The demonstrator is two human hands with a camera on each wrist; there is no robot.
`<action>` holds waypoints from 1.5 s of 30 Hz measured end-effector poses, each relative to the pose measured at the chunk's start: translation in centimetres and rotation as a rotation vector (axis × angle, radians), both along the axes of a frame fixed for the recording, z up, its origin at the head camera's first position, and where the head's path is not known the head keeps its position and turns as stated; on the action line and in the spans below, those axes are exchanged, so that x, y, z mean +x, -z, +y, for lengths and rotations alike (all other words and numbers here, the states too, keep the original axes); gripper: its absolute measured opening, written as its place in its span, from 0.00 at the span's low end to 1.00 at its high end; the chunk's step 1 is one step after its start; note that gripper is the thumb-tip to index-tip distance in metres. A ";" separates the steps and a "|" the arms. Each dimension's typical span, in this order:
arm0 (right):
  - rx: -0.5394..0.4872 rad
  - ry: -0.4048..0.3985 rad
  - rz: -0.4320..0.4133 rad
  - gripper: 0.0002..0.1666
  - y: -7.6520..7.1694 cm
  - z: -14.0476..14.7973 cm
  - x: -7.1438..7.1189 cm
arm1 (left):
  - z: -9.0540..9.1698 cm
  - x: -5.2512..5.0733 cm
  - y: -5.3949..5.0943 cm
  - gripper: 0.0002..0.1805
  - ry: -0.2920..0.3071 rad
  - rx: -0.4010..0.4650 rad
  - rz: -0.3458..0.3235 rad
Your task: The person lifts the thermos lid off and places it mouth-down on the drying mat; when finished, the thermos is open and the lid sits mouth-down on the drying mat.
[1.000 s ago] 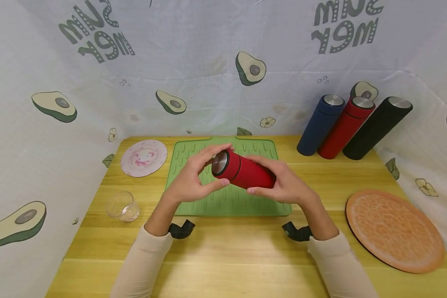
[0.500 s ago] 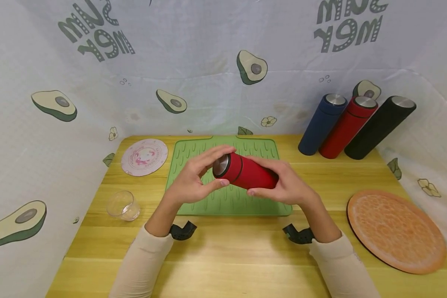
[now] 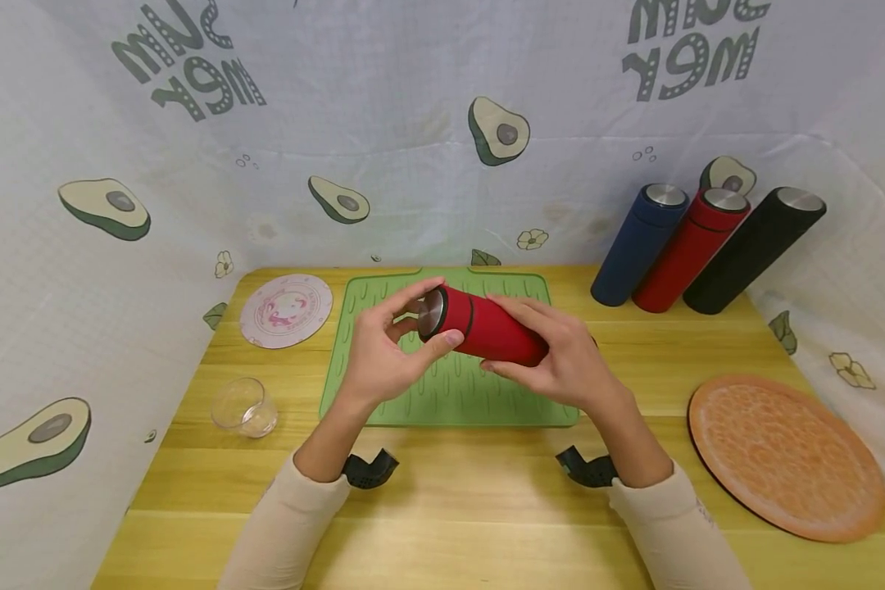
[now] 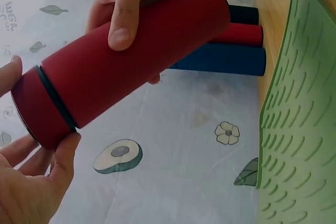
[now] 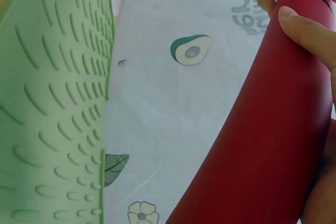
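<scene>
A red bottle with a steel-topped cap is held tilted above the green mat, its cap end to the left. My left hand grips the cap with thumb and fingers on opposite sides. Round the body, toward the base, curls my right hand. In the left wrist view the left hand pinches the cap just beside the dark ring, while the right hand holds the body. The right wrist view shows the right thumb lying along the red body.
Blue, red and black bottles stand at the back right. A round orange-brown board lies at the right. On the left are a pink-white disc and a clear glass. A printed cloth hangs behind.
The left hand has turned at the wrist and shifted its hold on the cap. The right fingers have shifted on the body, and the bottle has risen slightly.
</scene>
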State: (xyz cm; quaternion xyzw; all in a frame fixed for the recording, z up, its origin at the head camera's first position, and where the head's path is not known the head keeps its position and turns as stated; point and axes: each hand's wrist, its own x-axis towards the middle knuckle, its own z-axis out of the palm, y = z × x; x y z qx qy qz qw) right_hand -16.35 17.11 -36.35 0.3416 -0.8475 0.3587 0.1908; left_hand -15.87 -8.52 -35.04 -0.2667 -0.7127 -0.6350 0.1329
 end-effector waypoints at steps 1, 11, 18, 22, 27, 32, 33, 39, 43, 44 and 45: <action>-0.002 -0.004 -0.001 0.50 -0.1 0.0 0.0 | -0.1 -0.1 0.0 0.32 -0.001 -0.005 -0.005; -0.032 -0.060 -0.123 0.49 -0.8 1.4 0.1 | -1.6 -1.8 0.5 0.49 0.407 -0.091 0.060; -0.005 -0.104 -0.148 0.48 -0.9 2.1 -0.2 | -2.1 -2.4 0.8 0.47 0.494 -0.116 0.098; 0.007 -0.113 -0.168 0.48 -0.8 2.3 -0.4 | -2.2 -2.5 0.9 0.43 0.514 -0.112 0.107; 0.018 -0.107 -0.186 0.48 -0.7 2.2 -0.3 | -2.2 -2.5 1.0 0.40 0.507 -0.103 0.107; 0.033 -0.088 -0.168 0.47 -0.6 2.0 -0.3 | -2.3 -2.4 0.9 0.40 0.471 -0.112 0.101; 0.038 -0.080 -0.164 0.47 -0.6 1.9 -0.3 | -2.3 -2.4 0.9 0.40 0.463 -0.114 0.097; 0.068 -0.037 -0.142 0.47 -0.5 1.9 -0.4 | -1.9 -2.2 0.9 0.40 0.384 -0.129 0.046; 0.087 -0.003 -0.127 0.48 -0.4 1.8 -0.4 | -1.6 -2.0 1.1 0.39 0.301 -0.143 -0.017; 0.091 0.009 -0.115 0.48 -0.3 1.8 -0.5 | -1.6 -1.9 1.1 0.39 0.277 -0.148 -0.037; 0.096 0.023 -0.100 0.48 -0.2 1.8 -0.5 | -1.5 -1.9 1.2 0.38 0.248 -0.154 -0.061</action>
